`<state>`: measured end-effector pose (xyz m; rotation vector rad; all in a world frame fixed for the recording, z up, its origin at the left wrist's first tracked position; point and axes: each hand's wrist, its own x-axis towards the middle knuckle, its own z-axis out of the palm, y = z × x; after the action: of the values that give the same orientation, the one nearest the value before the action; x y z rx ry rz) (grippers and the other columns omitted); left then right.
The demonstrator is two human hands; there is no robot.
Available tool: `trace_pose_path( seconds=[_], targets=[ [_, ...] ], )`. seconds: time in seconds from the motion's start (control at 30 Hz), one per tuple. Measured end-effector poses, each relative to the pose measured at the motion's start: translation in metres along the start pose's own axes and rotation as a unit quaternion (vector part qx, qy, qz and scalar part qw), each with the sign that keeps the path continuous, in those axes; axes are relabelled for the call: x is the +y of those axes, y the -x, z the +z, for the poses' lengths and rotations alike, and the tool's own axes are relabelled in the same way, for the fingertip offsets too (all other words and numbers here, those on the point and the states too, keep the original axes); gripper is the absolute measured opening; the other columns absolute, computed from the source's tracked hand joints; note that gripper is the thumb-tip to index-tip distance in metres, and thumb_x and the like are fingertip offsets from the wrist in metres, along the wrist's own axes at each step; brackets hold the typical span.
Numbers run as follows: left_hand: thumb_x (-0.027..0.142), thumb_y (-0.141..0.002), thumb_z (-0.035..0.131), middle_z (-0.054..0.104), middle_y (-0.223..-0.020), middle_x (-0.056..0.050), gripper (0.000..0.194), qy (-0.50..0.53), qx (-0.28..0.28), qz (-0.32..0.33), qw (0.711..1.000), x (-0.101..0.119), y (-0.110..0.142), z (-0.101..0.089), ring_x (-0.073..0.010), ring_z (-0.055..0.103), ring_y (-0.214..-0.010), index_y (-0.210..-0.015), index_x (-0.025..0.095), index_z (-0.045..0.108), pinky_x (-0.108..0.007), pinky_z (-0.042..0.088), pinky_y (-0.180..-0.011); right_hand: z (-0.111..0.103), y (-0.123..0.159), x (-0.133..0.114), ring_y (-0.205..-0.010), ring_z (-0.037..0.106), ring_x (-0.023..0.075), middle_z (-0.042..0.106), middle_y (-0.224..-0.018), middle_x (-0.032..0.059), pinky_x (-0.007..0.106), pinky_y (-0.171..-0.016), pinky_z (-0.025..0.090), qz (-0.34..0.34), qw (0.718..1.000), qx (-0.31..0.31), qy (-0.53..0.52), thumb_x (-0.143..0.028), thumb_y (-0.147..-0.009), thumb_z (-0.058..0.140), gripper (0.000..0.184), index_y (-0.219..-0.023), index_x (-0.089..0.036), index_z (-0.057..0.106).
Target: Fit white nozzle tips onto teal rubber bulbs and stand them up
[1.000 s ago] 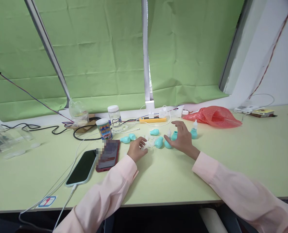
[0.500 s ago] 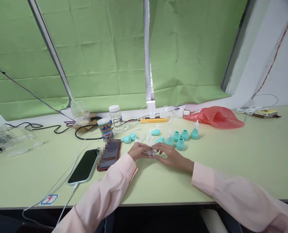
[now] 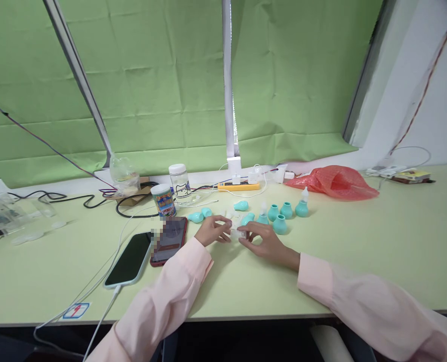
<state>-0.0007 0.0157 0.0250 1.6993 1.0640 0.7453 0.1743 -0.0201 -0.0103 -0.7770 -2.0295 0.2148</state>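
"Where do we find the hands?"

"We see both to the right of the red-cased phone (image 3: 169, 245), over the table (image 3: 253, 286). The left hand (image 3: 212, 231) is the nearer to that phone, and the right hand (image 3: 263, 239) is farther to its right."

"And how do we read the grip?"

"We read the right hand as closed, thumb and fingertips pinching a small clear piece (image 3: 237, 234). The left hand's fingers curve loosely, held apart, beside the same piece. We cannot tell whether they touch it."

"So we place that clear piece right of the phone, between the two hands?"

"We do, and we see pale little parts (image 3: 231, 214) just beyond it, also right of the phone, too small for us to make out."

"What about the teal bulbs?"

"We count a pair lying down (image 3: 196, 217), just off the phone's upper right corner, and two more lying farther right of it. Still farther right of the phone, three bulbs stand with open necks (image 3: 279, 224). We also see two with white nozzles (image 3: 301, 208) upright on that side."

"And close around the phone?"

"We have a labelled can (image 3: 164, 201) just behind it, a white-lidded jar (image 3: 180, 182) farther behind, and a pale-cased phone (image 3: 128, 260) to its left, a white cable at its near end."
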Motion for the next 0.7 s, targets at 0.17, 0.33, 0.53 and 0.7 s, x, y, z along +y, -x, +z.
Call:
trace_pose_path(
  seconds=[0.17, 0.33, 0.53, 0.7],
  targets=[
    [0.025, -0.071, 0.043, 0.06, -0.072, -0.004, 0.024, -0.361, 0.226, 0.13, 0.895, 0.002, 0.0, -0.025, -0.0161, 0.053, -0.069, -0.09, 0.019, 0.056, -0.029, 0.04, -0.067, 0.001, 0.001, -0.001, -0.054, 0.049, 0.01, 0.053, -0.066, 0.0021, 0.024, -0.051, 0.044, 0.01, 1.0, 0.008, 0.026, -0.021, -0.07, 0.049, 0.018, -0.087, -0.018, 0.055],
    [0.022, -0.069, 0.047, 0.054, -0.086, -0.009, 0.024, -0.536, 0.153, 0.09, 0.826, -0.011, -0.005, -0.025, -0.0239, 0.043, -0.087, -0.089, 0.022, 0.06, -0.032, 0.038, -0.066, 0.0, 0.001, -0.002, -0.053, 0.047, 0.0096, 0.051, -0.062, 0.0008, 0.024, -0.051, 0.041, 0.007, 0.999, -0.002, 0.045, -0.018, -0.068, 0.05, 0.016, -0.083, -0.017, 0.055],
    [0.022, -0.066, 0.053, 0.048, -0.091, -0.01, 0.019, -0.599, 0.109, 0.07, 0.791, -0.024, -0.012, -0.011, -0.0257, 0.036, -0.092, -0.081, 0.023, 0.063, -0.034, 0.037, -0.07, 0.001, 0.0, -0.004, -0.052, 0.047, 0.0094, 0.05, -0.061, 0.0002, 0.023, -0.05, 0.041, 0.007, 0.999, 0.0, 0.045, -0.018, -0.067, 0.05, 0.015, -0.081, -0.018, 0.055],
    [0.014, -0.067, 0.049, 0.05, -0.087, -0.012, 0.017, -0.598, 0.123, 0.091, 0.787, -0.027, -0.015, -0.01, -0.0258, 0.036, -0.092, -0.074, 0.018, 0.064, -0.034, 0.037, -0.069, 0.001, 0.001, -0.003, -0.052, 0.048, 0.0095, 0.051, -0.061, 0.0001, 0.024, -0.051, 0.042, 0.012, 0.999, 0.001, 0.034, -0.019, -0.066, 0.051, 0.015, -0.081, -0.018, 0.056]
  ],
)
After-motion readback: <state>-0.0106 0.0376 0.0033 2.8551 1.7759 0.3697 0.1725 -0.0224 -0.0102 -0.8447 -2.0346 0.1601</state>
